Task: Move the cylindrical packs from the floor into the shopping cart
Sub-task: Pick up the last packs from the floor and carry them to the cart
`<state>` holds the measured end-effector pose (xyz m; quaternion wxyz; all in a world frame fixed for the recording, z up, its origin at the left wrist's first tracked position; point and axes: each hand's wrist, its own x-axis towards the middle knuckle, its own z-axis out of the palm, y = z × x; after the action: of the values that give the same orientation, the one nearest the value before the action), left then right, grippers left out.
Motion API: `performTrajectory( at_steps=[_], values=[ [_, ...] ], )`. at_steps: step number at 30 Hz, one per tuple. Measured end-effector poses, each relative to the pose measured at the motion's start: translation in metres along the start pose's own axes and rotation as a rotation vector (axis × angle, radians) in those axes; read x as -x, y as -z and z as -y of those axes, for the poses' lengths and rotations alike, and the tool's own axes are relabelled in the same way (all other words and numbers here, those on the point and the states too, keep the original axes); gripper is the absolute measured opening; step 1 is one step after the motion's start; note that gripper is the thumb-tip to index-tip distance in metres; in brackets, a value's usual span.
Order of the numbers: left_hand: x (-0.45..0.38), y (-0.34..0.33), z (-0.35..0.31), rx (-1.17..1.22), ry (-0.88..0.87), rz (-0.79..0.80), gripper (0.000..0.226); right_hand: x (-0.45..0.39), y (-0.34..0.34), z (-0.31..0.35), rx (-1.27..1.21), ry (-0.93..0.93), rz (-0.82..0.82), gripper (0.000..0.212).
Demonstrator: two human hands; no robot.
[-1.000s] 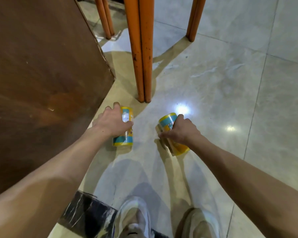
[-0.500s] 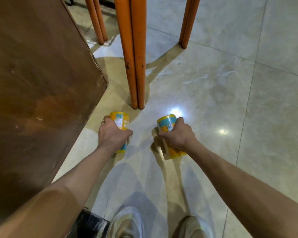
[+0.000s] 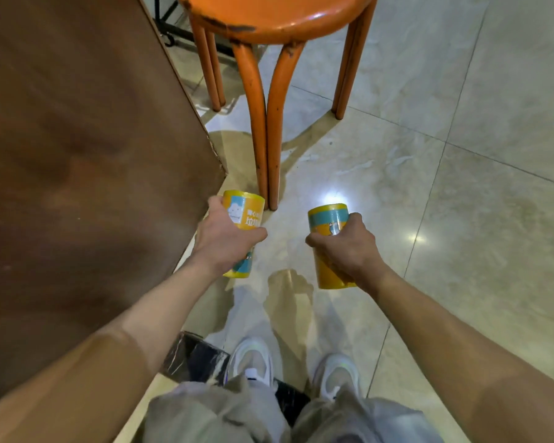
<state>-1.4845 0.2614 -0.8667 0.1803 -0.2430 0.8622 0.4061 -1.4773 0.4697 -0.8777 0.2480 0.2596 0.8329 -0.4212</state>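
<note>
Each of my hands holds one yellow and teal cylindrical pack, upright and lifted clear of the floor. My left hand (image 3: pixel 226 239) grips the left pack (image 3: pixel 243 210) round its middle, close to the corner of a brown board. My right hand (image 3: pixel 346 247) grips the right pack (image 3: pixel 328 220) round its middle, with the lower end (image 3: pixel 331 276) showing under my wrist. No shopping cart is in view.
An orange stool (image 3: pixel 269 17) stands straight ahead, its front legs (image 3: pixel 266 129) just beyond the packs. A large brown wooden panel (image 3: pixel 77 161) fills the left side. Pale tiled floor (image 3: pixel 461 203) spreads to the right. My white shoes (image 3: pixel 253 362) stand below, near a dark marbled strip (image 3: pixel 195 359).
Both hands have lifted their packs off the floor. The view has risen and tilted up, so the stool's seat and my legs now show.
</note>
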Motion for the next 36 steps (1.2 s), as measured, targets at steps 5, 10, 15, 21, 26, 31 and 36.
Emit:
performTrajectory(
  at_steps=[5, 10, 15, 21, 26, 31, 36],
  values=[
    [0.1, 0.092, -0.095, 0.076, 0.009, 0.037, 0.064, 0.109, 0.086, 0.086, -0.165, -0.044, 0.03, 0.07],
    [0.206, 0.208, -0.224, 0.213, -0.113, 0.058, 0.064, 0.231, 0.202, 0.208, -0.292, 0.043, 0.09, 0.075],
    [0.302, 0.329, -0.354, 0.339, -0.21, -0.036, 0.072, 0.35, 0.308, 0.328, -0.267, 0.236, 0.016, 0.079],
    [0.385, 0.444, -0.443, 0.425, -0.4, -0.093, 0.057, 0.473, 0.386, 0.439, -0.37, 0.45, 0.038, 0.054],
    [0.434, 0.516, -0.474, 0.443, -0.492, -0.196, 0.057, 0.537, 0.409, 0.504, -0.372, 0.635, 0.1, 0.053],
    [0.48, 0.565, -0.465, 0.498, -0.468, -0.381, 0.061, 0.565, 0.397, 0.548, -0.305, 0.789, 0.241, 0.046],
    [0.539, 0.576, -0.398, 0.555, -0.287, -0.662, 0.054, 0.591, 0.344, 0.563, -0.15, 0.885, 0.555, 0.063]
  ],
)
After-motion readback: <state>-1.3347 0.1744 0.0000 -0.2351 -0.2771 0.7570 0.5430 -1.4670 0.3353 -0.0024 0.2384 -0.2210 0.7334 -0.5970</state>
